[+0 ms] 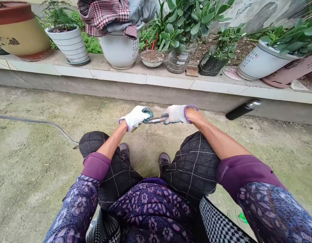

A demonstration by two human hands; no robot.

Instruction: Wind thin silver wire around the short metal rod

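Both my hands wear white knitted gloves with dark green coated fingers and purple cuffs. Between them, above the ground in front of my knees, runs a slim metal rod [155,120] with a shiny, ribbed silvery stretch. My left hand [138,116] is closed at the left end of that stretch, its fingertips pinched together. A narrow pale piece shows under this hand, and I cannot make out whether it belongs to the rod. Wrapped round the right part of the rod is my right hand [175,114], which hides that end.
A tiled ledge [166,83] crosses ahead, bearing potted plants [67,44], a large white pot [120,50] under checked cloth and a small bowl [152,60] with red sticks. A black flask [243,109] leans by the ledge. A grey hose [44,121] lies left.
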